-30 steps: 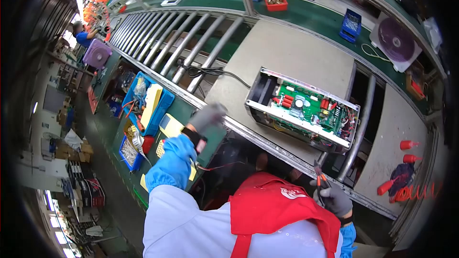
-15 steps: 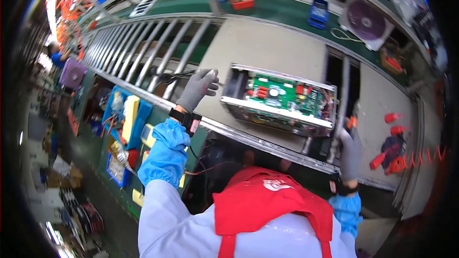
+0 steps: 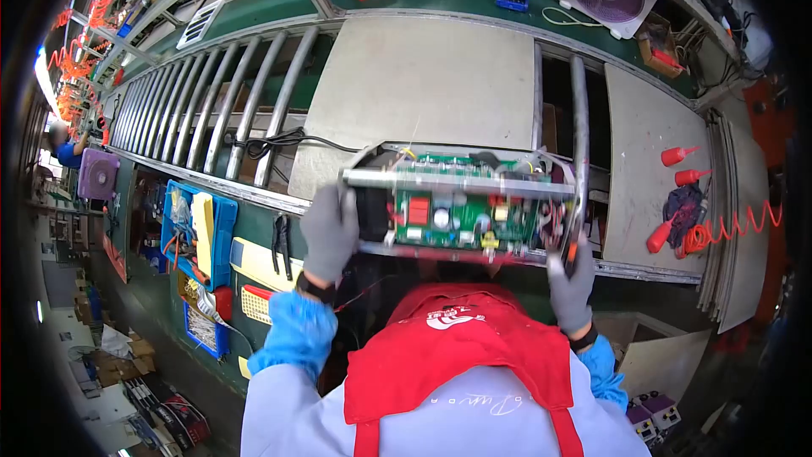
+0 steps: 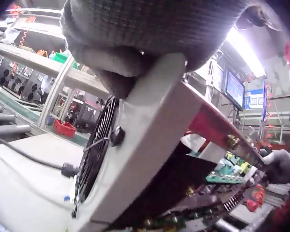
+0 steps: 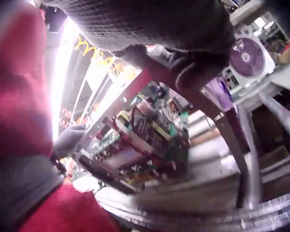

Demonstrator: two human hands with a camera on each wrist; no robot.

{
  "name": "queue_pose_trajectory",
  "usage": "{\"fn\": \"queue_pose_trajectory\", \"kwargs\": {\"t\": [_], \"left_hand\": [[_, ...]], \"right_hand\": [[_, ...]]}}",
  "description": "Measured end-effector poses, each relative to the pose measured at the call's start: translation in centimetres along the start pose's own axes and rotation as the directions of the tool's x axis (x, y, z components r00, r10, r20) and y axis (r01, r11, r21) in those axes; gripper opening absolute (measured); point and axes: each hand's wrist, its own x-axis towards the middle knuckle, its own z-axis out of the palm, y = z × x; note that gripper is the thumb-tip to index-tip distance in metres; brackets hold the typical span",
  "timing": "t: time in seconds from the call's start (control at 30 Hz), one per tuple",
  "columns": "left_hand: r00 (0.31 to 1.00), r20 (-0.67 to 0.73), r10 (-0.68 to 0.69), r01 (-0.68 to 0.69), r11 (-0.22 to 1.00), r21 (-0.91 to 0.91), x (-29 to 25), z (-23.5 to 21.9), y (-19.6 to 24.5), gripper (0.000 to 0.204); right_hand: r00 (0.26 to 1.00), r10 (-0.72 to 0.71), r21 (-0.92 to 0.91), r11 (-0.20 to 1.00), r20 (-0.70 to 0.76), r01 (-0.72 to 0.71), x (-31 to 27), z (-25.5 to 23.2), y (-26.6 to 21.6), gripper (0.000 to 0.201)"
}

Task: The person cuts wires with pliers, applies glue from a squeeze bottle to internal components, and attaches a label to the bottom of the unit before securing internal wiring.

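Observation:
An open metal-cased electronics unit with green circuit boards [image 3: 461, 218] is tilted toward me at the near edge of the conveyor. My gloved left hand [image 3: 328, 233] grips its left end; in the left wrist view the fingers curl over the edge of the pale end panel [image 4: 152, 128], above a black fan grille [image 4: 97, 150]. At the other end, my gloved right hand [image 3: 571, 288] holds the unit's corner. Beside those fingers an orange bit of the pliers' handle [image 3: 573, 251] shows; the rest of the pliers is hidden. Boards and wiring [image 5: 145, 128] face the right wrist camera.
A black cable [image 3: 279, 142] lies over the rollers [image 3: 222, 106]. To my left are a blue tool bin [image 3: 224, 245], black-handled pliers [image 3: 282, 245] and a blue tray of small parts [image 3: 205, 330]. Red bottles [image 3: 692, 177] and a coiled red hose [image 3: 744, 227] lie right.
Both hands have moved onto the unit's ends. The unit has been tilted and drawn toward me from its place on the board. The head view has shifted right.

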Motion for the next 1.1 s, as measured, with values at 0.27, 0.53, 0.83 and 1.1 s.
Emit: {"fn": "queue_pose_trajectory", "kwargs": {"t": [0.27,0.53,0.83,1.1], "left_hand": [[0.924,0.241,-0.295,0.345,0.918,-0.198,-10.6,-1.8,0.2,0.022],[0.916,0.259,-0.308,0.364,0.908,-0.208,-12.4,5.3,-0.8,0.019],[0.664,0.727,-0.174,0.156,0.983,0.093,-4.5,3.7,-1.8,0.032],[0.743,0.662,0.096,-0.021,0.993,-0.120,2.6,2.5,8.5,0.024]], "right_hand": [[0.975,-0.136,-0.244,0.954,0.174,0.176,-6.8,-0.7,6.0,0.046],[0.995,-0.036,-0.375,0.924,0.098,0.071,-5.0,0.9,10.0,0.042],[0.942,0.281,-0.381,0.904,0.184,-0.195,-3.3,0.1,2.6,0.078],[0.920,0.296,-0.509,0.851,0.256,-0.132,-1.7,0.5,0.8,0.072]]}}
